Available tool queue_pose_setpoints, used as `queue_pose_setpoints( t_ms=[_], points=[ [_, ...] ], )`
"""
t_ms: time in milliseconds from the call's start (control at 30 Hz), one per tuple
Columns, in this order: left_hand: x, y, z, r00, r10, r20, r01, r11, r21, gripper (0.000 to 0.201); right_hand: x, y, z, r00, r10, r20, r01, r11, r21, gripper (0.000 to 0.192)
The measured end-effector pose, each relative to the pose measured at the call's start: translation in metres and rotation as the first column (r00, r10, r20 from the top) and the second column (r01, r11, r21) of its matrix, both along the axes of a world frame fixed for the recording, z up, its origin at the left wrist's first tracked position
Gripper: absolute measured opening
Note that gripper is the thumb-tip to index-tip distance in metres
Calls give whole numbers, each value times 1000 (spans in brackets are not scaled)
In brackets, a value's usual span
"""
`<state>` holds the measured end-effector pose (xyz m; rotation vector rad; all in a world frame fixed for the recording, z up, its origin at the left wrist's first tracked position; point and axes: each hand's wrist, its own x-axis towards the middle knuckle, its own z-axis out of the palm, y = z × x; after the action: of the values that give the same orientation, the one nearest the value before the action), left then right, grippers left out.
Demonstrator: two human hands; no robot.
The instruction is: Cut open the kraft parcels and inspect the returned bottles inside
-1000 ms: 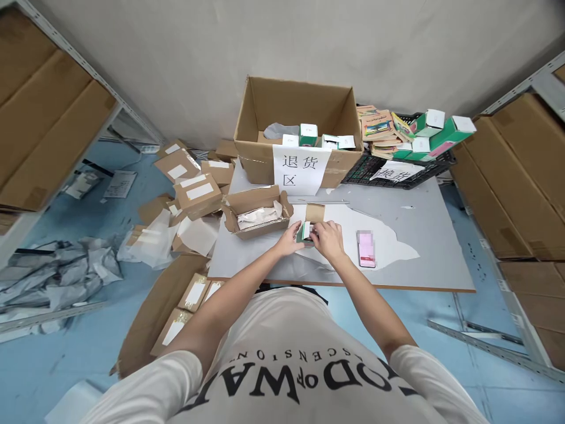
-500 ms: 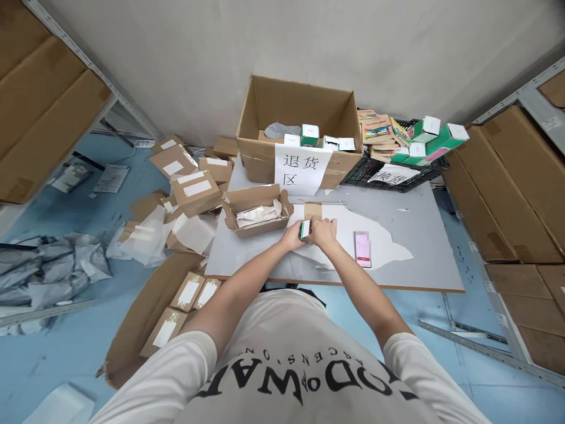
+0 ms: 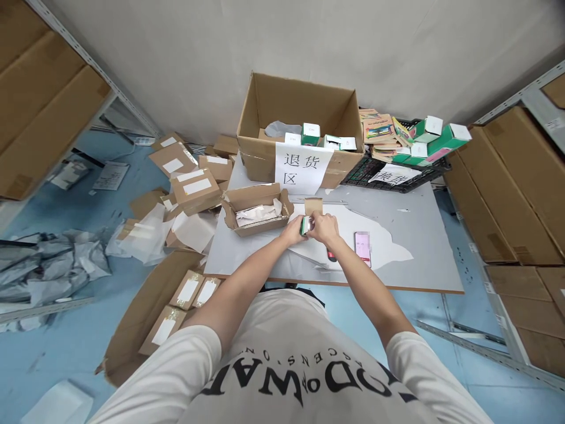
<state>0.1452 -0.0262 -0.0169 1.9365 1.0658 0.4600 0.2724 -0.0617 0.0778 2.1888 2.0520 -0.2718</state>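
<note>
A small green-and-white carton (image 3: pixel 305 224) is held over the table between both hands. My left hand (image 3: pixel 292 232) is wrapped round its left side. The bent fingers of my right hand (image 3: pixel 325 228) close on its white right end; the flap there is too small to make out. Just behind the hands is a brown cardboard piece (image 3: pixel 313 205). Below the right wrist a red-and-black object (image 3: pixel 331 255) shows in part. A phone (image 3: pixel 362 247) with a lit pink screen lies to the right. White paper (image 3: pixel 377 235) spreads under the hands.
An opened carton (image 3: pixel 282 219) with crumpled paper stands left of the hands. At the back are a large cardboard box (image 3: pixel 260 168) bearing a paper sign and a black crate (image 3: pixel 353 175) of booklets and green boxes. Parcels (image 3: pixel 196 191) are heaped at the left.
The carton has turned slightly in my hands, and more of its white end shows. A red-and-black object has come into sight by my right wrist. The phone's screen has changed.
</note>
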Motion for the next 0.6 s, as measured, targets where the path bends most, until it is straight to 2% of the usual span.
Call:
queue_pose_setpoints(
  t_ms=[167,367,500,600],
  points=[
    [0,4,-1,999,27,28,-28,1000,3,68,8,1,27,994,84,-67,-75,989,129,38],
    [1,4,-4,995,67,78,-67,998,2,78,27,0,87,962,201,-183,-128,929,346,32],
    [3,4,-5,987,114,117,-109,993,-47,91,39,-5,125,942,218,-255,-90,896,435,33],
    [-1,-5,1,984,143,109,-131,985,-113,117,44,-10,152,931,222,-288,-48,860,509,35]
  ],
)
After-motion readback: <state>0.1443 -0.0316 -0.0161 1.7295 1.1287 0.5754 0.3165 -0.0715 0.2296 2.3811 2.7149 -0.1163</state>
